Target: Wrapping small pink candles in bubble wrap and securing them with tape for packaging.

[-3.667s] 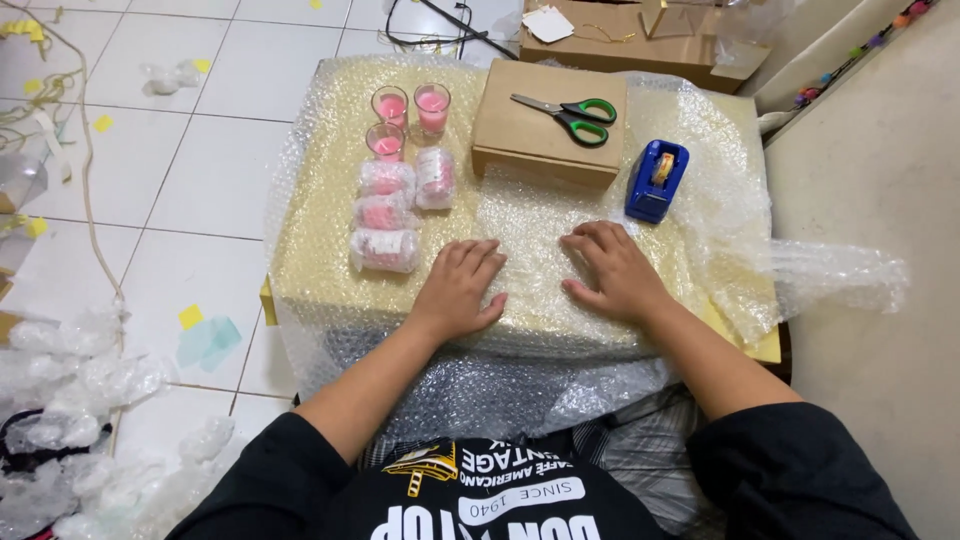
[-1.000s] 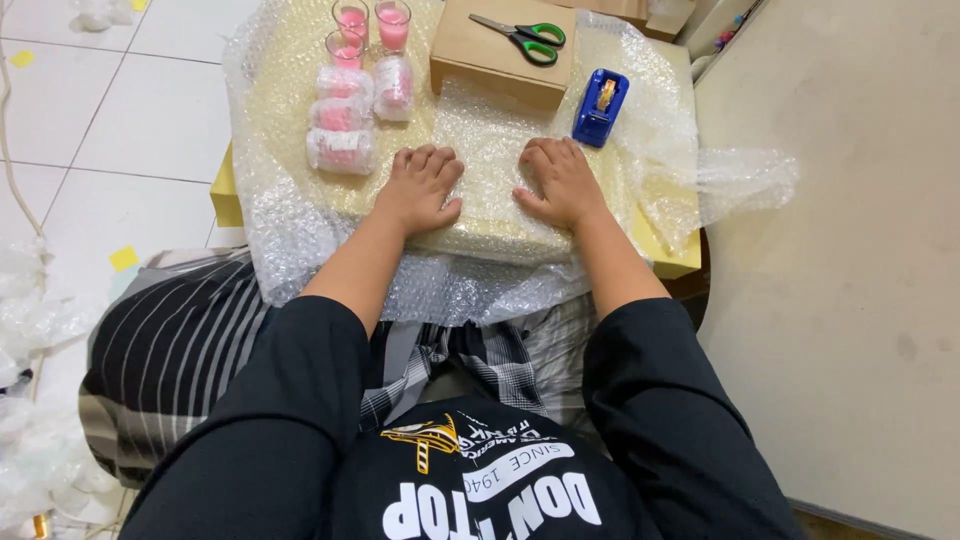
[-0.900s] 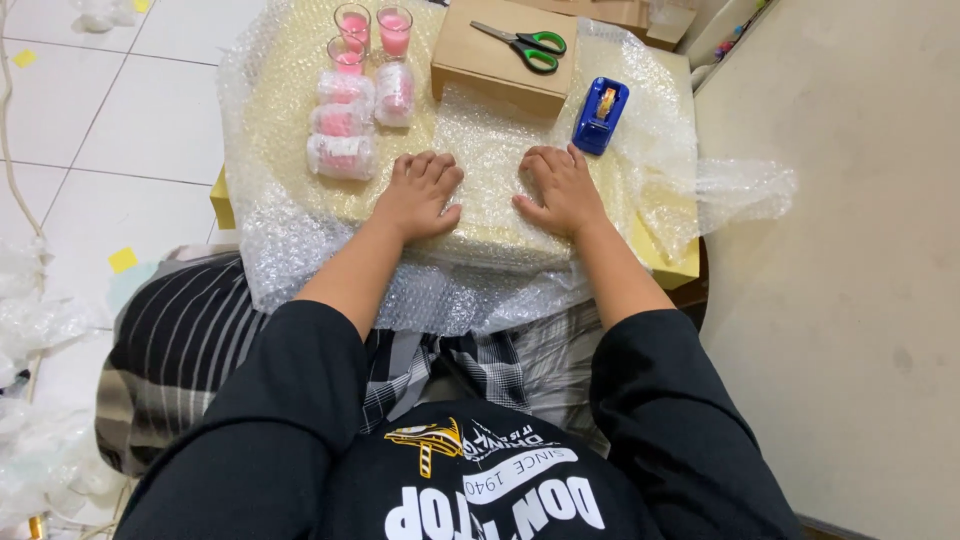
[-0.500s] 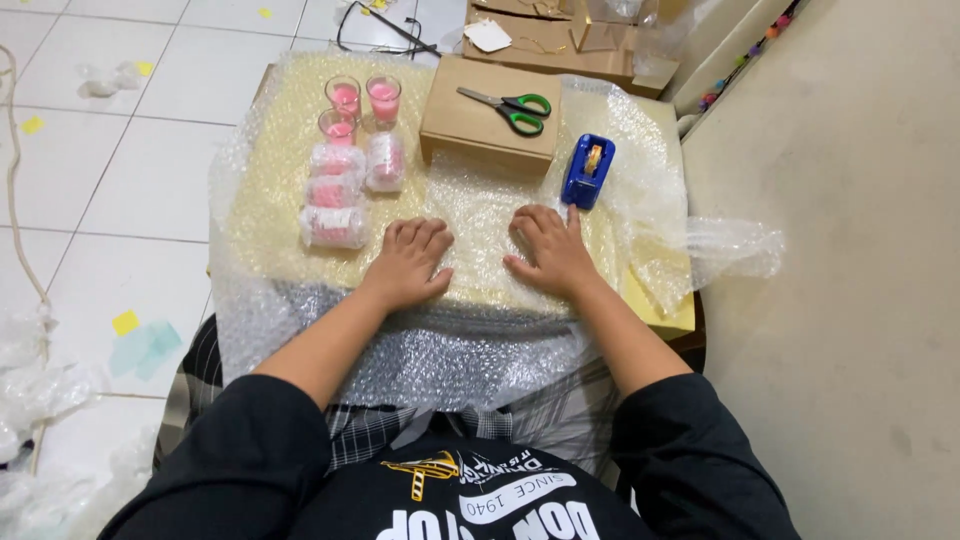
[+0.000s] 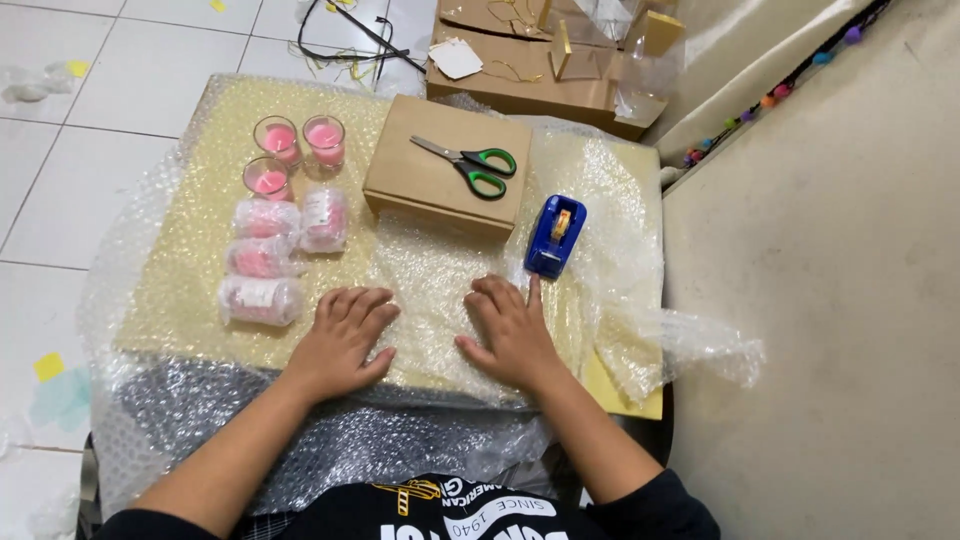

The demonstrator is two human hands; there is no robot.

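Observation:
My left hand (image 5: 340, 340) and my right hand (image 5: 508, 333) lie flat, palms down, on a sheet of bubble wrap (image 5: 430, 270) spread over a low yellow table (image 5: 625, 395). Neither hand holds anything. The right index finger points toward a blue tape dispenser (image 5: 555, 235) just beyond it. Left of my left hand lie several pink candles rolled in bubble wrap (image 5: 262, 275). Three bare pink glass candles (image 5: 290, 150) stand behind them.
A flat brown cardboard box (image 5: 445, 175) sits at the far middle with green-handled scissors (image 5: 470, 165) on top. More cardboard and a black cable (image 5: 350, 35) lie on the tiled floor behind. A beige wall (image 5: 830, 250) runs along the right. Loose bubble wrap (image 5: 690, 345) hangs off the right edge.
The camera has tilted up toward the table, so less of my lap shows. Both hands stay flat on the bubble wrap, with the right index finger stretched out toward the tape dispenser.

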